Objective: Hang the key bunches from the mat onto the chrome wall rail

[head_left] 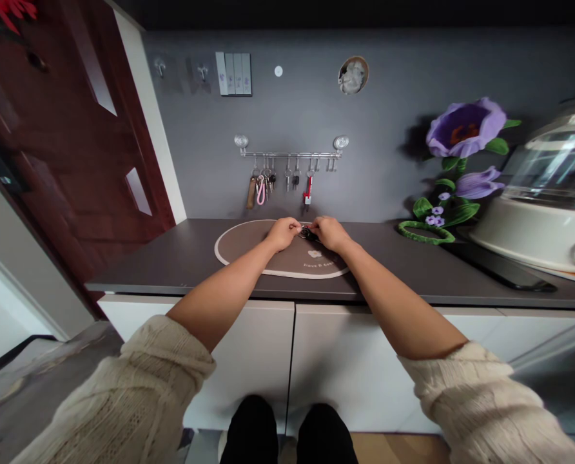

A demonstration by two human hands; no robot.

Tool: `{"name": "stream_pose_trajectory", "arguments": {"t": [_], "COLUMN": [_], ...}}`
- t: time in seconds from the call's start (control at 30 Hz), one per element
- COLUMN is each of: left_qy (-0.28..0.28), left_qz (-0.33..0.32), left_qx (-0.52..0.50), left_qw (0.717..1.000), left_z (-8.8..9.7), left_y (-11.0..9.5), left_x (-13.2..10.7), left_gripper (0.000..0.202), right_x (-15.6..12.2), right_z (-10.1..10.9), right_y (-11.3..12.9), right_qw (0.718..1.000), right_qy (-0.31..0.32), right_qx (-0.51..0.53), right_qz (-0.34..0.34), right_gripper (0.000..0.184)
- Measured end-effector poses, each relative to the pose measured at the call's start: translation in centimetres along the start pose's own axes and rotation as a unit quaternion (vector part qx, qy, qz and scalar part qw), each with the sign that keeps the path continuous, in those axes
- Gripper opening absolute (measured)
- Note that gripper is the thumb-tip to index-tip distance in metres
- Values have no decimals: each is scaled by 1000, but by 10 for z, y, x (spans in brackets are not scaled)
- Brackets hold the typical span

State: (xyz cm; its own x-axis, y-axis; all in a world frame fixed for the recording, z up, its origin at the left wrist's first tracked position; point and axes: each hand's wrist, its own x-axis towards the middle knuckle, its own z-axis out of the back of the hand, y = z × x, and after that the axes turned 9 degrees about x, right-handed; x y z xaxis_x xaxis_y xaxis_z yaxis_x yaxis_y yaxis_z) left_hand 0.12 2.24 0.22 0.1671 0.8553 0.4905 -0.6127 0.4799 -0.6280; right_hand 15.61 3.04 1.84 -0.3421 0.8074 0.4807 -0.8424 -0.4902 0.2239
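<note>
Both my arms reach forward over a dark countertop (171,264). My left hand (283,232) and my right hand (330,232) meet above an oval brown mat (249,248) with a pale rim. Between their closed fingertips sits a small dark object (308,233) that looks like a key ring with a key; both hands pinch it. On the grey wall just behind hangs a chrome hook rail (290,153) carrying several keys and fobs, among them a pink loop (261,192) and a red tag (307,191).
A dark red door (75,142) stands at the left. A purple fabric flower (464,132) with a green stem loop (425,232) sits at the right, beside a large white appliance (543,212) with a clear lid. White cabinet doors (268,354) lie below the counter.
</note>
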Motion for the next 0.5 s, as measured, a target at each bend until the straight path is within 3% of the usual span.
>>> {"name": "stream_pose_trajectory", "arguments": {"t": [0.3, 0.5], "left_qy": [-19, -59], "left_qz": [-35, -72], "left_qx": [13, 24], "left_qw": [999, 995], "left_z": [0, 1], "left_y": [3, 0], "left_x": [3, 4], "left_gripper": [11, 14], "right_x": [1, -1], "right_z": [5, 10], "right_y": [4, 10], "right_qw": [997, 983], "right_qy": [-45, -79], "right_qx": [51, 168], "right_qz": [29, 11], "right_gripper": [15, 15]}}
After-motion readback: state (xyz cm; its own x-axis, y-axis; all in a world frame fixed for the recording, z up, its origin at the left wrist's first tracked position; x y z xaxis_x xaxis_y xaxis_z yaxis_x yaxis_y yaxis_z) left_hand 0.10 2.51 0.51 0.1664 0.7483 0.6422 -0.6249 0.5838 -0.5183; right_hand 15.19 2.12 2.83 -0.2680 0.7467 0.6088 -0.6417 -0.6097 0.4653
